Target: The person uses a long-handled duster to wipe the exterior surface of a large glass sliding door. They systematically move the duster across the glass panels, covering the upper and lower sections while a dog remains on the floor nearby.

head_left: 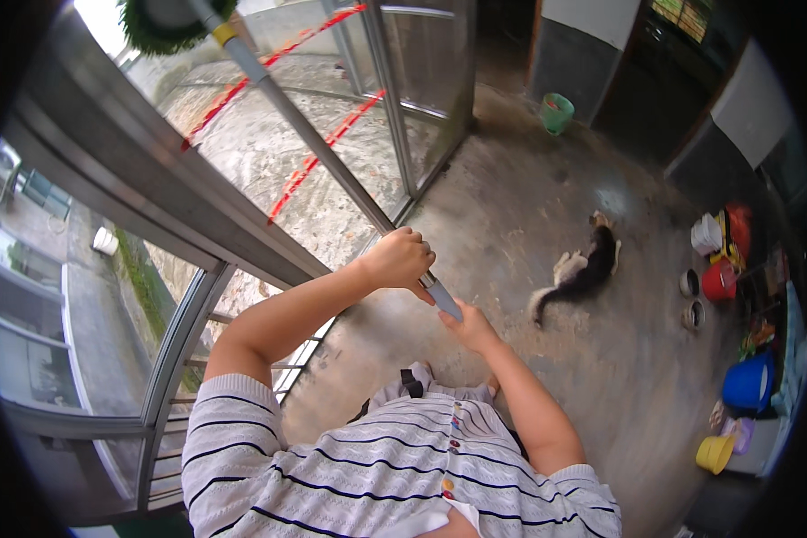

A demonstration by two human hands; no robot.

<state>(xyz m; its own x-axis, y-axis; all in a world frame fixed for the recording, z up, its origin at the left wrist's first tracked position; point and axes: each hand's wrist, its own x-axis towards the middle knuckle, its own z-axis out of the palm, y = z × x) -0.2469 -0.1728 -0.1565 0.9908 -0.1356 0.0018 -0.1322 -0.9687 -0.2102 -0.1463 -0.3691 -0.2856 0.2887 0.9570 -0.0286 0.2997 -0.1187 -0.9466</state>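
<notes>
Both of my hands hold a long-handled mop (318, 143), its pole slanting up to the far left. My left hand (402, 258) is wrapped round the metal pole, just above the grey grip. Lower down, my right hand (472, 328) closes on the end of that grip. At the far end, a green fringed mop head (179, 22) is cut off by the top of the picture, beside the metal-framed glass panels (242, 161). Whether it touches the glass I cannot tell. Red strips (327, 139) cross behind the pole.
A black and light-furred dog (587, 264) lies on the concrete floor (484, 197) to the right. Beyond it stands a green bin (556, 114). Along the right wall are a red bucket (719, 280), metal bowls (693, 313), a blue tub (749, 383) and a yellow basin (715, 455).
</notes>
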